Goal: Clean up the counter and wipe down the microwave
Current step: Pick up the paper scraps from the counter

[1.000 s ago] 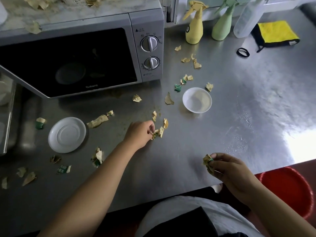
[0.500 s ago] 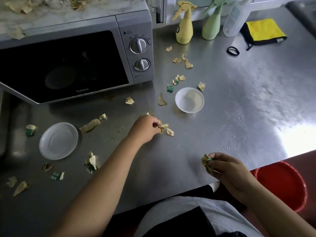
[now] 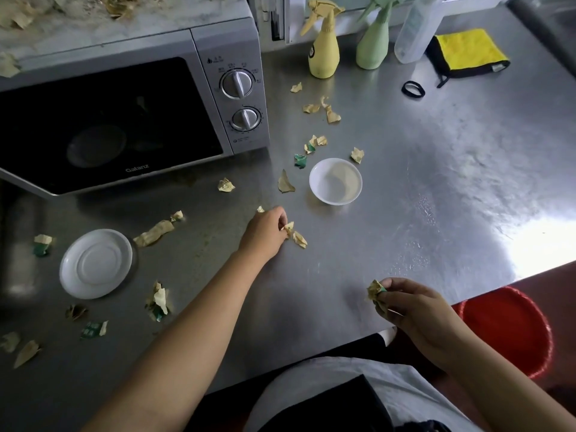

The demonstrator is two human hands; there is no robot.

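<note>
Crumpled tan and green paper scraps litter the steel counter (image 3: 436, 188). My left hand (image 3: 265, 230) reaches to the counter's middle and pinches a small tan scrap (image 3: 288, 227); another scrap (image 3: 300, 239) lies just right of it. My right hand (image 3: 408, 304) hovers near the front edge and grips a wad of collected scraps (image 3: 375, 293). The silver microwave (image 3: 131, 113) stands at the back left, door shut, with more scraps and crumbs on its top.
A white saucer (image 3: 95, 263) lies at the left, a small white bowl (image 3: 336, 181) in the middle. Yellow (image 3: 322, 54) and green (image 3: 372, 48) spray bottles, a clear bottle (image 3: 414, 35), a yellow cloth (image 3: 467, 53) and a black hair tie (image 3: 413, 89) sit at the back. A red bucket (image 3: 508, 332) stands below the counter's front right edge.
My left hand slid a little right along the counter and pinched scraps from the small pile. My right hand kept holding its wad in place.
</note>
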